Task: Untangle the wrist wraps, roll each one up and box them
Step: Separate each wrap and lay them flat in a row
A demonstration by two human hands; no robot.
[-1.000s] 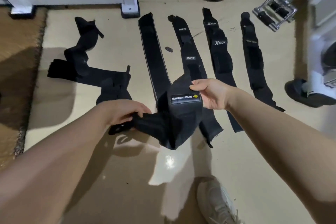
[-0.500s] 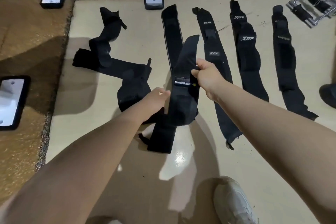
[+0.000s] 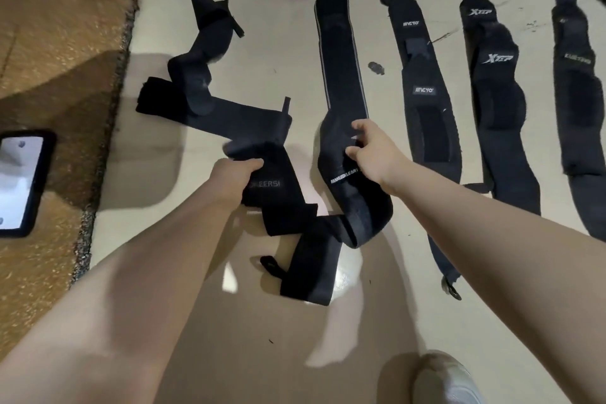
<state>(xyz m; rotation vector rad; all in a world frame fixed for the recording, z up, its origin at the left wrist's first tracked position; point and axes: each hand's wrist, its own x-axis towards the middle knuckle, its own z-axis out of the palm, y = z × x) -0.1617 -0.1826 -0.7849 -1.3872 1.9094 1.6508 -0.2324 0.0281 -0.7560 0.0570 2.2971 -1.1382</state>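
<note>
Wraps mid-frame on floor (image 3: 393, 321), two crossed and twisted. Left hand (image 3: 234, 179) fingers curled round lettered wrap (image 3: 272, 193); right hand (image 3: 373, 151) pinching grey-edged wrap (image 3: 341, 52) at bend. Three straightened wraps (image 3: 423, 102) lie right. Risk: pulling apart while crossed tightens twist, velcro snags, drags neighbours askew.

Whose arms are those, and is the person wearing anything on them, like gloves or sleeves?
They belong to whoever wears the camera. Both arms are bare up to the frame's edge: no sleeves, gloves, watch or rings show on the left hand or the right hand. A light sneaker shows below.
</note>
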